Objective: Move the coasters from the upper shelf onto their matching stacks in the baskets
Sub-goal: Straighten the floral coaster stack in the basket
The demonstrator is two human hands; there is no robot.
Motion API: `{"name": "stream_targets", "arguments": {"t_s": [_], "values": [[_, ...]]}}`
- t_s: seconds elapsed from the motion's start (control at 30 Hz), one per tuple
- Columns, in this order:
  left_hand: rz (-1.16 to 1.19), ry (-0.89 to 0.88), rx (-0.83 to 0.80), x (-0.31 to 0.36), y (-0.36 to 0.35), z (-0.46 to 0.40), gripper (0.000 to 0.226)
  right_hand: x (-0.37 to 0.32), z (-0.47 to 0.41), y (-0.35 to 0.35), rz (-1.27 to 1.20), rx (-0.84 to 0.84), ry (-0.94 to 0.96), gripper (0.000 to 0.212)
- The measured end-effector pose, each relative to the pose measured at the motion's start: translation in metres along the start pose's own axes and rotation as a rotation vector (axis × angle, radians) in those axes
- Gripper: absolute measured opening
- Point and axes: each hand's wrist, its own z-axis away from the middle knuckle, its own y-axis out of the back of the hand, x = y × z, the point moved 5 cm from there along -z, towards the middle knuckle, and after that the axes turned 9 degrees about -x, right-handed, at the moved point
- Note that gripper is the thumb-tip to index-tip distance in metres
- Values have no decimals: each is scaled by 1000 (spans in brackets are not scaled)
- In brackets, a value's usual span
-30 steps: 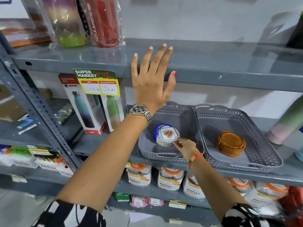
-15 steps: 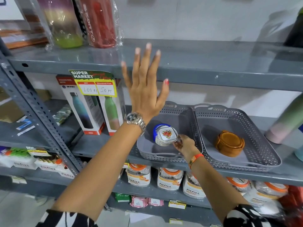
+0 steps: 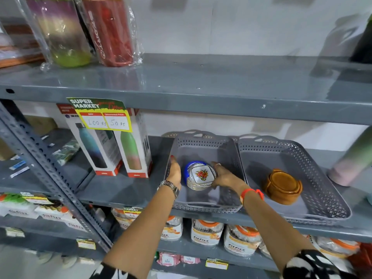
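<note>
A stack of white floral coasters (image 3: 202,175) with a blue piece (image 3: 187,168) behind it sits in the left grey basket (image 3: 203,208). My right hand (image 3: 224,177) presses against the stack's right side, fingers reaching past it. Flat and with fingers straight, my left hand (image 3: 174,172) lies along the basket's left wall, just left of the blue piece. The right grey basket (image 3: 322,218) holds a stack of brown coasters (image 3: 282,186). No coasters show on the visible stretch of the upper shelf (image 3: 201,83).
Wrapped bottles (image 3: 60,33) stand at the upper shelf's left end. Boxed bottles (image 3: 112,150) with a price tag stand left of the baskets. A pastel bottle (image 3: 350,162) lies at the far right. Jars (image 3: 205,232) fill the shelf below.
My left hand came down from the upper shelf's edge into the left basket beside the white stack. My right hand shifted from the stack's front to its right side.
</note>
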Motion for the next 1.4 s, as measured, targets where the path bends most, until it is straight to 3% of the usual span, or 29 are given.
{"name": "stream_targets", "arguments": {"t_s": [0.1, 0.23, 0.37, 0.63, 0.9, 0.97, 1.03, 1.17, 1.27, 1.4], "values": [[-3, 20, -21, -5, -2, -7, 72, -6, -5, 2, 111, -44, 36, 103], [-31, 89, -73, -14, -1, -19, 82, -11, -8, 3, 102, -81, 88, 80], [-104, 107, -95, -15, 1, -31, 86, -6, -10, 2, 14, -106, 83, 83], [-119, 115, -120, -14, 1, -54, 83, 2, -6, -7, -81, 67, 36, 77], [-395, 6, 3, 1, 2, -63, 79, -8, 27, 7, -105, 63, 51, 96], [-497, -85, 57, 12, -10, -56, 76, -5, 52, 30, -187, 187, 98, 83], [-563, -177, 49, 19, -35, -47, 75, 9, 81, 58, -344, 422, 118, 72], [-610, -354, -55, 13, -111, -27, 58, 72, 124, 102, -533, 850, -26, 45], [-607, -315, -235, -17, -168, -12, 77, 115, 135, 112, -562, 837, -243, 47], [-488, -55, -345, -72, -218, -15, 70, 140, 144, 117, -516, 724, -295, 48]]}}
